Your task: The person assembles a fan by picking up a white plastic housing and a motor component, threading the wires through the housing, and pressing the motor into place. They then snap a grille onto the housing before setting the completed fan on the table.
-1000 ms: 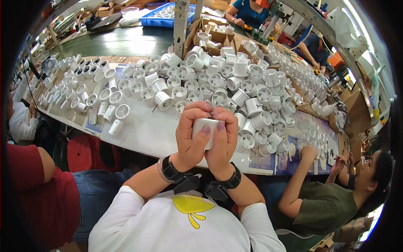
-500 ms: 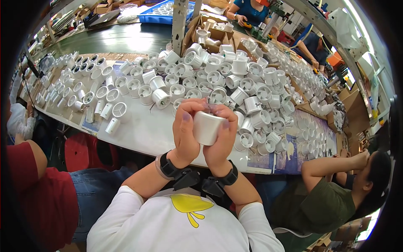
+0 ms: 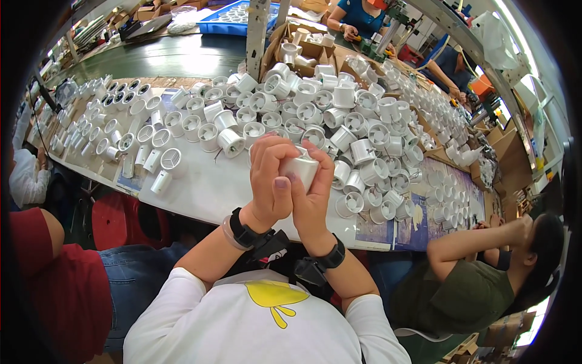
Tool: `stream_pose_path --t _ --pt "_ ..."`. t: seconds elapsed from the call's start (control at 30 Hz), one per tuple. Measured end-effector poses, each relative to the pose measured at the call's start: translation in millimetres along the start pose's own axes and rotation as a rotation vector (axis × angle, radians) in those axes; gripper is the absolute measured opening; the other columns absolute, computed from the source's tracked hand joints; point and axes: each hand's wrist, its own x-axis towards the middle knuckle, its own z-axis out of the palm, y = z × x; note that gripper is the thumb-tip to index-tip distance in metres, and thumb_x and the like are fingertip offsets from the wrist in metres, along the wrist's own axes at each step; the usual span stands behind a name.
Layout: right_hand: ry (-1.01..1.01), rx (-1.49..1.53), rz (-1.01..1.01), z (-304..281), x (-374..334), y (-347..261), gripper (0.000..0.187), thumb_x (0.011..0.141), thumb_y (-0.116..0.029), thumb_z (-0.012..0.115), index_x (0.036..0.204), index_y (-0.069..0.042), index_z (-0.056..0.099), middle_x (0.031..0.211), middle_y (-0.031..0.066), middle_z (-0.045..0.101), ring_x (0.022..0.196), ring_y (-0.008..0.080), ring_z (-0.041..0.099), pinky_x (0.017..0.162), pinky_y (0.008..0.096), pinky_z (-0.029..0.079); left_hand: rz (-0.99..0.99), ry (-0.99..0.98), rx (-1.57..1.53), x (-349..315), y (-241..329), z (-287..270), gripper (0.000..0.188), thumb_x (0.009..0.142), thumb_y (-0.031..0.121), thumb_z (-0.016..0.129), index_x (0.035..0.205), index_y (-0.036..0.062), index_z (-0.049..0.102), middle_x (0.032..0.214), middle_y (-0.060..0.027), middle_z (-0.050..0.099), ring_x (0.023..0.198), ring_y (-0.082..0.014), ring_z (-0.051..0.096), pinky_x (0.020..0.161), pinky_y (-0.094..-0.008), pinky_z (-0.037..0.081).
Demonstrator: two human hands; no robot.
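Note:
Between my two hands, above the front of the white table top [image 3: 200, 194], is a white plastic fan housing [image 3: 305, 171], a short round cup shape. My left hand [image 3: 271, 176] wraps its left side, fingers bent over the far edge and thumb pointing up. My right hand [image 3: 314, 197] grips the right side, its thumb pressed on the near wall. Part of the upper rim shows between the fingers; the inside is mostly hidden. Just beyond my hands lies a big heap of similar white fan housings [image 3: 354, 124], many with small fan blades inside.
White tubes and grille-fronted cups [image 3: 171, 159] stand in rows at the left. More housings [image 3: 445, 200] sit on the right. A metal post [image 3: 256, 39] rises behind, beside a cardboard box [image 3: 303, 51]. People sit close on both sides; others work at the back.
The fan housing has tipped in my hands, so its upper rim now shows. My thumbs have come together on its near side, and my left hand covers more of it.

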Motion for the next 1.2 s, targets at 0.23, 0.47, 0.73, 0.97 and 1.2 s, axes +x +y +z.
stream_pose_path --t 0.23,0.47,0.73,0.97,1.2 --pt "0.154 0.432 0.133 -21.0 21.0 0.4 0.035 0.099 -0.019 0.044 0.132 -0.011 0.038 0.143 0.0153 0.039 0.127 0.0279 0.045 0.107 0.0413 0.037 -0.366 0.285 -0.380 -16.2 -8.9 11.7 0.045 0.094 0.026 0.055 0.127 -0.0004 0.040 0.129 -0.0123 0.046 0.121 -0.0232 0.044 0.102 -0.0383 0.036" --pt "-0.043 0.583 0.313 -15.3 11.6 -1.7 0.038 0.099 -0.024 0.042 0.134 -0.010 0.038 0.141 0.0156 0.043 0.126 0.0270 0.047 0.108 0.0420 0.037 -0.621 0.031 -0.890 -12.5 12.1 17.5 0.052 0.088 0.013 0.061 0.133 0.0038 0.038 0.136 -0.0101 0.043 0.124 -0.0188 0.042 0.105 -0.0355 0.035" --pt "-0.067 0.594 0.137 -13.2 6.1 5.6 0.026 0.097 -0.009 0.039 0.122 -0.005 0.045 0.134 0.0107 0.046 0.127 0.0207 0.042 0.109 0.0358 0.033 -0.527 0.112 -0.684 -22.5 13.7 29.4 0.051 0.083 0.007 0.063 0.128 0.0037 0.041 0.135 -0.0135 0.042 0.120 -0.0198 0.044 0.101 -0.0354 0.039" --pt "0.027 0.554 0.225 -16.7 5.9 13.9 0.030 0.097 -0.010 0.041 0.127 -0.006 0.044 0.128 0.0098 0.048 0.126 0.0209 0.043 0.108 0.0351 0.035 -0.441 0.027 -0.458 -22.8 11.0 28.2 0.048 0.087 0.013 0.062 0.129 0.0048 0.039 0.133 -0.0127 0.043 0.121 -0.0203 0.044 0.103 -0.0359 0.037" --pt "-0.253 0.032 0.071 -40.2 11.9 9.5 0.060 0.092 -0.016 0.056 0.144 -0.005 0.028 0.139 0.0112 0.040 0.133 0.0244 0.036 0.109 0.0365 0.033 -0.737 -0.139 -0.758 -5.5 -6.2 6.8 0.061 0.085 0.024 0.073 0.130 0.0030 0.038 0.128 -0.0118 0.044 0.117 -0.0193 0.047 0.099 -0.0348 0.041"
